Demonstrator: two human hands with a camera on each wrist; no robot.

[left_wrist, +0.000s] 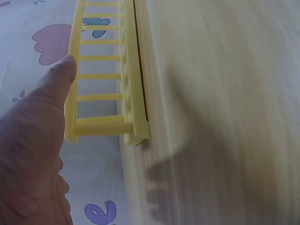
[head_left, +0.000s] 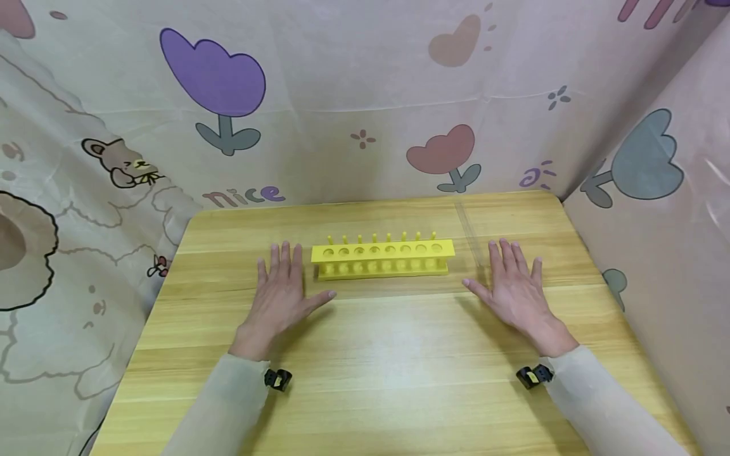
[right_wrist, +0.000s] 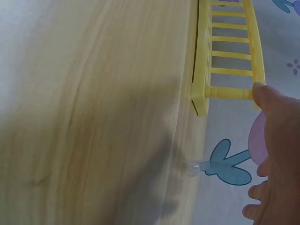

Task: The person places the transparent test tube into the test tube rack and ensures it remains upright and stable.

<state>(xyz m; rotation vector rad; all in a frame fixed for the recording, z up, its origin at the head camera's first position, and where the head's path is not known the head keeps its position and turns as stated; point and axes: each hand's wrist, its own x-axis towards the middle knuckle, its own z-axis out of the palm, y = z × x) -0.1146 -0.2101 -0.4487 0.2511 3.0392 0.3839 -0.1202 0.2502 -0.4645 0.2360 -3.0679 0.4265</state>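
A yellow test tube rack stands upright on the wooden table, with a row of round holes along its top and a row of pegs behind. To its left, my left hand is held palm down with straight fingers and the thumb spread toward the rack. My right hand mirrors it on the other side. Both hold nothing and cast shadows on the wood. The rack lies beyond the left thumb in the left wrist view. In the right wrist view, the rack appears beyond the right thumb.
A long, clear, narrow piece, like a glass tube, lies on the table between the rack and the right hand. Printed curtains hang behind and along both sides. A small black camera sits at each wrist.
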